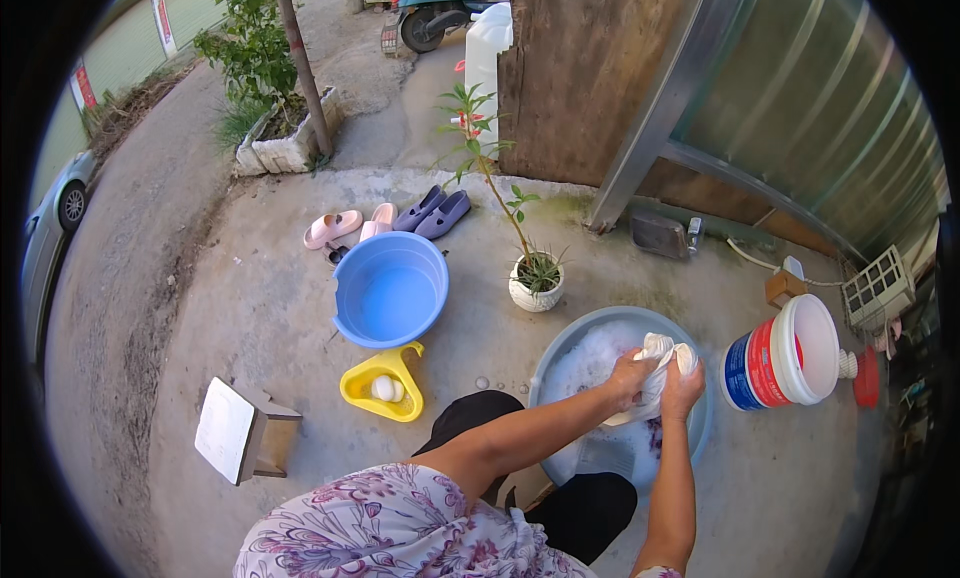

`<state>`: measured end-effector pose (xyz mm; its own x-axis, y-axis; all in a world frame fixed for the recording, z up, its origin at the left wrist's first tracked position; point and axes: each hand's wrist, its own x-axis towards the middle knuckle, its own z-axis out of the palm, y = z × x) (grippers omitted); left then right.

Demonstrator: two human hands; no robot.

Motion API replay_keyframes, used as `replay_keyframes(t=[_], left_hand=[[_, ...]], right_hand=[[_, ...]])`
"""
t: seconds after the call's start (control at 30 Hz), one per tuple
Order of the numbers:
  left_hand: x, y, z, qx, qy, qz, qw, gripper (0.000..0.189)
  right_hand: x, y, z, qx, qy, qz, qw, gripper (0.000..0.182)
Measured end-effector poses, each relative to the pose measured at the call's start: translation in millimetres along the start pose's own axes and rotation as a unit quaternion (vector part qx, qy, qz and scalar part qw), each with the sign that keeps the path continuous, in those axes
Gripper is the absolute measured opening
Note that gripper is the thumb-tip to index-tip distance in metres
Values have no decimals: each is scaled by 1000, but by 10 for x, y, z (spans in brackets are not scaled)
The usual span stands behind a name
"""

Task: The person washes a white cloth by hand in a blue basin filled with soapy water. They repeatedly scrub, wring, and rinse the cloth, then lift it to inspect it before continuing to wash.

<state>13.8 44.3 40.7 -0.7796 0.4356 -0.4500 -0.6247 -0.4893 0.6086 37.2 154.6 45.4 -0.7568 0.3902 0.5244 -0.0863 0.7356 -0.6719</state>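
A bunched white cloth [654, 379] is gripped between my two hands above a grey-blue washbasin [541, 353]. My left hand [628, 381] holds its left side, while my right hand [682, 390] closes around the right side. White suds [592, 360] cover much of the water in the basin. At the near side of the basin, a ribbed washboard [606, 456] shows partly under foam. Some dark patterned fabric [655, 435] lies beside it, mostly hidden by suds and my right arm.
A white bucket [814, 349] with a red and blue label stands right of the washbasin. To the left are a blue basin [390, 293], a yellow strainer basket [360, 387] with a white item, and a small stool [225, 432]. A potted plant [535, 297] stands beyond the washbasin.
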Motion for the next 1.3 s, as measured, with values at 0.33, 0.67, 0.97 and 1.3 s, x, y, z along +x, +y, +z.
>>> replay_keyframes(t=[0.33,0.67,0.97,1.3], left_hand=[[234,-240,-284,-139,-77,-6,987,20],[-67,124,-85,112,61,-176,976,76],[-36,126,-124,191,-25,-131,972,71],[77,167,-164,204,-5,-132,970,67]], right_hand=[[-337,-432,95,33,-90,-109,989,23],[-469,969,480,-108,-17,10,994,27],[-1461,1240,1369,-240,-427,-1,872,32],[-1190,1346,1334,-52,-388,137,910,35]])
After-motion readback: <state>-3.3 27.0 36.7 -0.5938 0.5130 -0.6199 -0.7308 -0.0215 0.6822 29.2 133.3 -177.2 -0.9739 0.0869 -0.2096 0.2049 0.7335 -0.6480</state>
